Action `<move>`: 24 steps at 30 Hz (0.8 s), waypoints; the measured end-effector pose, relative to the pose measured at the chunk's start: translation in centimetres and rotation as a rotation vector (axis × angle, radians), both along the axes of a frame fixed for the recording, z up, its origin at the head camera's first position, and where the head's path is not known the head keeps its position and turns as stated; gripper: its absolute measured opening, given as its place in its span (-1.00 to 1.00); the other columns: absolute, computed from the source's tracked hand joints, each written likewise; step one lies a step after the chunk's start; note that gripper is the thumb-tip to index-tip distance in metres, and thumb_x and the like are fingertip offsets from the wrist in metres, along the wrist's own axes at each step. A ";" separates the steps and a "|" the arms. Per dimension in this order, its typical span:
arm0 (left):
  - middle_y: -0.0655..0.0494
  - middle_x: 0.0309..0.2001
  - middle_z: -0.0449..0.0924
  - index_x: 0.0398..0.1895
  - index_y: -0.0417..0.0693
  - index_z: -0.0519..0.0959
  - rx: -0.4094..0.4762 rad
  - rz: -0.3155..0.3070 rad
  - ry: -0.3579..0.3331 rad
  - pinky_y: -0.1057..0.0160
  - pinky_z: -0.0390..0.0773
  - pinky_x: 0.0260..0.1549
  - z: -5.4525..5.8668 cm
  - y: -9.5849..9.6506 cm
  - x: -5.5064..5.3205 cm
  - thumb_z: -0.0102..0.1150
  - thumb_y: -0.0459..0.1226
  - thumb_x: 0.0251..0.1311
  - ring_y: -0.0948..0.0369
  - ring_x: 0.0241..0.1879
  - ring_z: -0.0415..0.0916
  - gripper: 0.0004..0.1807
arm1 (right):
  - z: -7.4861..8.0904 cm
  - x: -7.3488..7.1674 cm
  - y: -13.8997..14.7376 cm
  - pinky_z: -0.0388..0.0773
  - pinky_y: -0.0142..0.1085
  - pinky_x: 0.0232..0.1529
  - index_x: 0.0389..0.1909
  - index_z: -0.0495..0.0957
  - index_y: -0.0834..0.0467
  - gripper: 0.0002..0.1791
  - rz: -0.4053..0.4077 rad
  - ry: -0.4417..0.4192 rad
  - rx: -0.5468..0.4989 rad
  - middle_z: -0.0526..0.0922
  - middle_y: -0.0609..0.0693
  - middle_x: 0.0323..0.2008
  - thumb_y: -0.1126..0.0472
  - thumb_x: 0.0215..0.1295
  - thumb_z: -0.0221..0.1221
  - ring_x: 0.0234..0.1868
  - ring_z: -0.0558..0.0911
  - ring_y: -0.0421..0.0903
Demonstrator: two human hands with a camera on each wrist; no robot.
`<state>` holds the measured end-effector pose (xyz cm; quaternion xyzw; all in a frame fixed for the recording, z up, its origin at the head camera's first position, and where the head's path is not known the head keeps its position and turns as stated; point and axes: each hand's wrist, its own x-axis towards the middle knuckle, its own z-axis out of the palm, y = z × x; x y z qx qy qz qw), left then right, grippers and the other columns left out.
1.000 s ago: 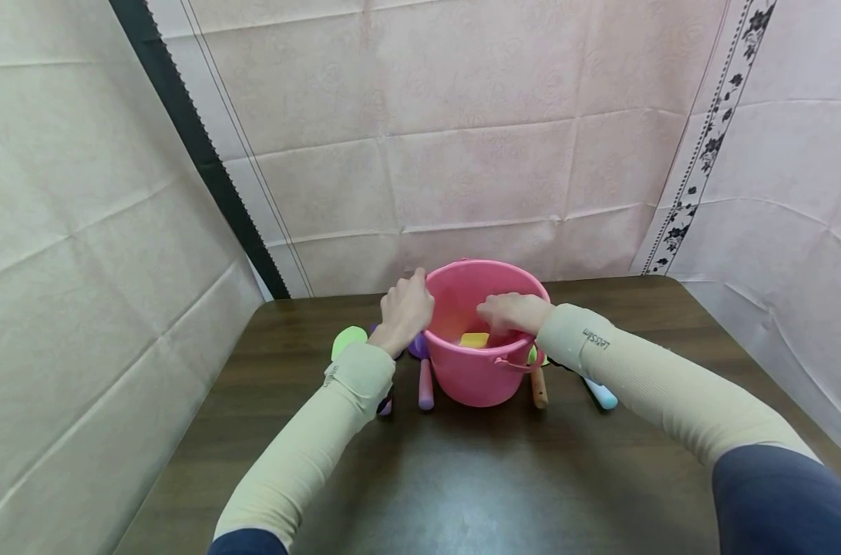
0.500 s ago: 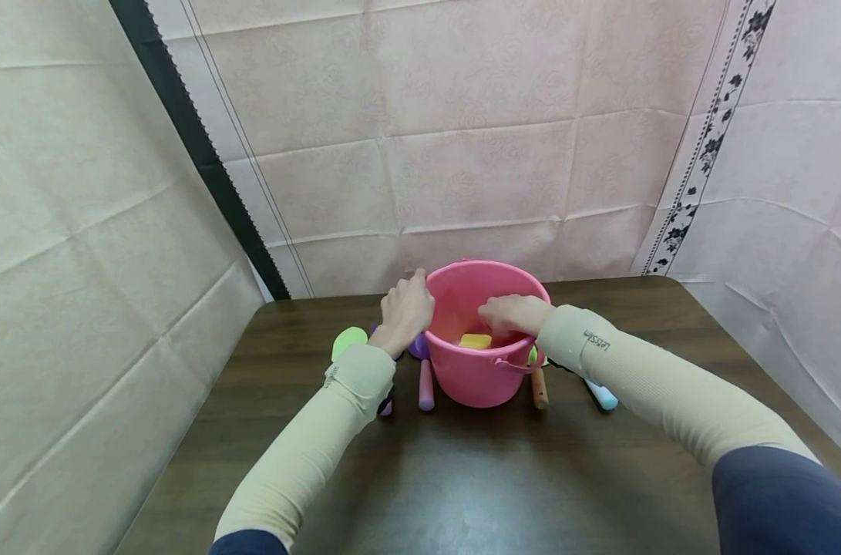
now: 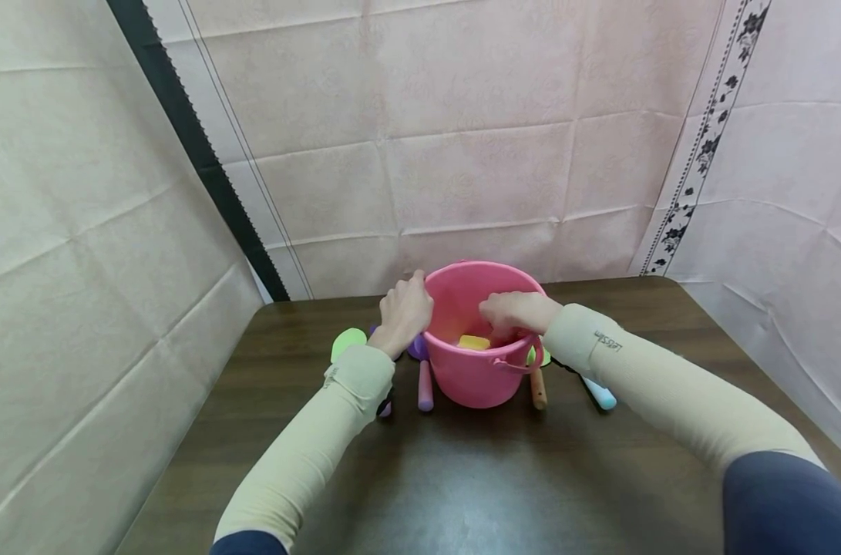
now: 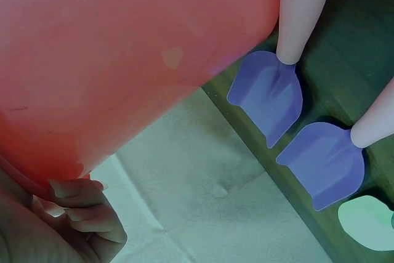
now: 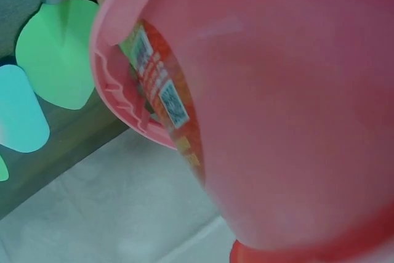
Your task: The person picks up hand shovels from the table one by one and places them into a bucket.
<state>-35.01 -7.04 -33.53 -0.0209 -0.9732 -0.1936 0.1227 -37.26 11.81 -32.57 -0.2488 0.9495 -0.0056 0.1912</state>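
Observation:
A pink bucket [image 3: 472,378] stands near the back of the table. At its left rim, my left hand [image 3: 405,311] grips the edge; the left wrist view shows curled fingers [image 4: 95,217] at the rim. My right hand [image 3: 513,312] reaches over the right rim into the bucket, its fingertips low inside and partly hidden. I cannot tell what it holds. Close to those fingers, a yellow block-like thing [image 3: 474,342] shows inside. In the right wrist view, the bucket's pink wall [image 5: 277,90] fills most of the picture, with a printed label [image 5: 169,93] beside it.
Left of the bucket lie two purple shovels [image 4: 271,93] with pink handles and a light green tool [image 3: 348,341]. On its right are a green trowel [image 5: 58,53] with a wooden handle and a light blue tool [image 3: 600,395]. A cloth backdrop [image 3: 476,169] rises behind the table.
My right forearm has shifted slightly to the right, its hand still inside the bucket. The left hand keeps its place on the rim.

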 end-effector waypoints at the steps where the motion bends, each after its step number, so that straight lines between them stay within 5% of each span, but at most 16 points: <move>1: -0.05 -0.23 0.62 0.02 0.01 0.44 -0.002 0.001 0.002 -0.02 0.57 -0.22 0.0 0.0 0.0 -0.16 -0.21 0.39 -0.05 -0.20 0.64 -0.76 | 0.6 0.5 0.1 0.48 -0.37 -0.51 -0.42 0.47 0.10 -0.70 0.013 0.022 -0.033 0.50 -0.03 -0.58 0.20 -0.12 0.42 -0.56 0.48 -0.12; 8: -0.05 -0.21 0.62 0.05 0.02 0.43 0.001 0.004 -0.005 -0.01 0.57 -0.22 0.0 0.1 -0.1 -0.16 -0.20 0.39 -0.04 -0.20 0.63 -0.74 | 1.6 0.4 1.7 0.27 -0.36 -0.55 -0.64 0.43 0.15 -0.76 0.158 0.457 -0.280 0.32 -0.07 -0.72 0.29 0.16 0.23 -0.63 0.34 -0.16; 14: -0.05 -0.17 0.64 0.09 0.05 0.43 0.004 0.011 -0.002 -0.02 0.57 -0.20 -0.1 0.0 -0.1 -0.19 -0.19 0.40 -0.05 -0.17 0.63 -0.71 | 2.2 -0.1 4.2 0.48 -0.11 -0.25 -0.44 0.62 0.24 -0.84 0.077 0.738 -0.395 0.63 0.11 -0.47 0.22 0.23 0.23 -0.33 0.53 0.05; 19: -0.05 -0.18 0.63 0.07 0.04 0.44 0.004 0.008 0.004 -0.02 0.56 -0.22 -0.1 0.0 -0.1 -0.19 -0.19 0.40 -0.05 -0.17 0.64 -0.72 | 1.7 -0.4 6.9 0.46 0.03 -0.13 -0.25 0.61 0.27 -0.76 -0.037 0.804 -0.418 0.65 0.20 -0.25 0.15 0.31 0.15 -0.15 0.51 0.17; 24: -0.06 -0.20 0.63 0.02 0.03 0.44 -0.003 0.003 0.007 -0.03 0.56 -0.22 -0.1 0.1 -0.1 -0.19 -0.20 0.39 -0.06 -0.17 0.64 -0.75 | 0.6 -0.2 9.8 0.40 0.14 -0.05 -0.06 0.55 0.29 -0.65 -0.170 0.751 -0.367 0.61 0.28 -0.07 0.08 0.38 0.05 -0.03 0.46 0.25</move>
